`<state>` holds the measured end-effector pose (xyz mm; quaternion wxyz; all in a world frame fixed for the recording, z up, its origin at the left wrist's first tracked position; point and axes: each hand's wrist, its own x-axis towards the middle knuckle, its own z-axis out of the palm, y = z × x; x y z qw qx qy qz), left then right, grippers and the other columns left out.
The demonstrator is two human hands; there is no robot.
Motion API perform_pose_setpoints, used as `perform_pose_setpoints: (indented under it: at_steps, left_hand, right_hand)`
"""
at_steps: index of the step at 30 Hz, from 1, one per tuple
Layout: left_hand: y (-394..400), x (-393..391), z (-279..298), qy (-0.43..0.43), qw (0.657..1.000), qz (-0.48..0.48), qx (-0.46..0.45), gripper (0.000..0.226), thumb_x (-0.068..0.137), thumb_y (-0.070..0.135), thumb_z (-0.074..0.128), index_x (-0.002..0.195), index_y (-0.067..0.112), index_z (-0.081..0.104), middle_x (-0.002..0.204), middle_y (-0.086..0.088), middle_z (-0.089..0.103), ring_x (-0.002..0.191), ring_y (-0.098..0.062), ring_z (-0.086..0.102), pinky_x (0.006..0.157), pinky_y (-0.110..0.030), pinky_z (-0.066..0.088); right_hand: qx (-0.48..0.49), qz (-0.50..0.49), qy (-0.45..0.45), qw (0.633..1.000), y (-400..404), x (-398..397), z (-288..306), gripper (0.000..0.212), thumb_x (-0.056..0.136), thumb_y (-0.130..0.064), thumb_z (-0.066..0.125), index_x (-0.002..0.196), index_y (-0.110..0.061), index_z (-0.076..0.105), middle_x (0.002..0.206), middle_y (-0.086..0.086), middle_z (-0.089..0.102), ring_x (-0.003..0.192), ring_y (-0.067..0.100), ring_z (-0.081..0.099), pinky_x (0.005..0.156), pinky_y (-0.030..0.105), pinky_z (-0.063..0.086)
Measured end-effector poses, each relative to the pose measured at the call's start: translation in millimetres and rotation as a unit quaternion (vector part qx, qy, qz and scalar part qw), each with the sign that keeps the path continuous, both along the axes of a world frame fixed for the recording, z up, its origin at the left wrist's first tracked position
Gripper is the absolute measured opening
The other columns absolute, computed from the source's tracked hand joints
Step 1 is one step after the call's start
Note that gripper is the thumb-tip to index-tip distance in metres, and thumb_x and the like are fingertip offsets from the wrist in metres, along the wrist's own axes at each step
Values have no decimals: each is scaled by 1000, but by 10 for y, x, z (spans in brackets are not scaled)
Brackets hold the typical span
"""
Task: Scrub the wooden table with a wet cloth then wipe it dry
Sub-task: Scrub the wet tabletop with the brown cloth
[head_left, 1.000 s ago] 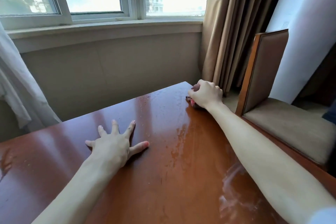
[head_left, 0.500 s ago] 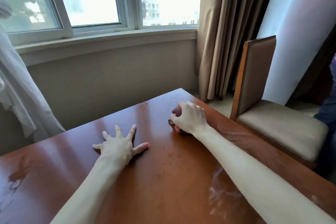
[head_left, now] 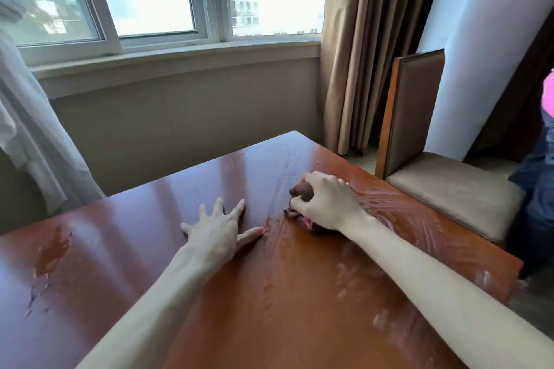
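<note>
A glossy reddish-brown wooden table (head_left: 126, 255) fills the lower view. Wet streaks and droplets shine across its right half, and a small puddle lies at the left. My right hand (head_left: 326, 204) is closed over a bunched dark brown cloth (head_left: 301, 189), pressing it on the tabletop near the middle right. Most of the cloth is hidden under the hand. My left hand (head_left: 217, 229) lies flat on the table just left of it, fingers spread, holding nothing.
A wooden chair with a beige cushion (head_left: 449, 189) stands close to the table's right edge. Brown curtains (head_left: 365, 48) hang behind it. A window and sill (head_left: 180, 54) run along the far wall, and a white curtain (head_left: 33, 135) hangs at the left.
My right hand has dragged the cloth from the table's far right corner back toward the middle, leaving fresh wet streaks. My left hand has stayed flat in place.
</note>
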<state>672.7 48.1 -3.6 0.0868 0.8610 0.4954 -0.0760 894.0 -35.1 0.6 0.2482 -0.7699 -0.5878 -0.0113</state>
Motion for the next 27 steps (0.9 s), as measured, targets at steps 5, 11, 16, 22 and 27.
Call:
perform_pose_setpoints:
  at_steps: [5,11,16,22,27]
  left_hand:
    - [39,22,-75,-2,1000,11,0,87,85,84,32,158,46,4,168,-3,-1,153,-38,3,109,-73,24]
    - [96,68,-79,14,1000,21,-4,88,83,85,34,157,49,1,168,-2,0,153,-37,3,109,-71,27]
    - [110,72,-27,17,1000,18,-14,90,82,86,35,157,49,3,166,-4,6,151,-38,9,105,-71,32]
    - [84,42,1,14,1000,7,-6,91,80,89,33,157,49,7,161,-7,18,146,-39,18,101,-70,37]
    - [63,-10,-15,10,1000,-1,1,89,81,90,30,157,49,7,161,-5,18,145,-39,19,100,-68,37]
  right_hand:
    - [18,-135,-1,991,759,730,-15,18,78,-49,66,81,-36,53,102,0,71,97,32,66,73,32,36]
    - [13,-194,-26,980,1274,1001,-70,31,79,-51,58,94,-24,62,102,5,68,98,34,65,78,37,45]
    - [2,-152,-44,987,792,548,-60,34,79,-54,58,87,-22,59,94,4,66,91,31,65,77,37,51]
    - [0,-16,-45,999,-272,-420,-42,34,79,-59,55,90,-26,57,86,-5,57,82,21,61,71,36,54]
    - [7,55,-5,998,-863,-747,-25,29,73,-55,55,90,-32,57,86,-12,55,86,14,59,73,35,54]
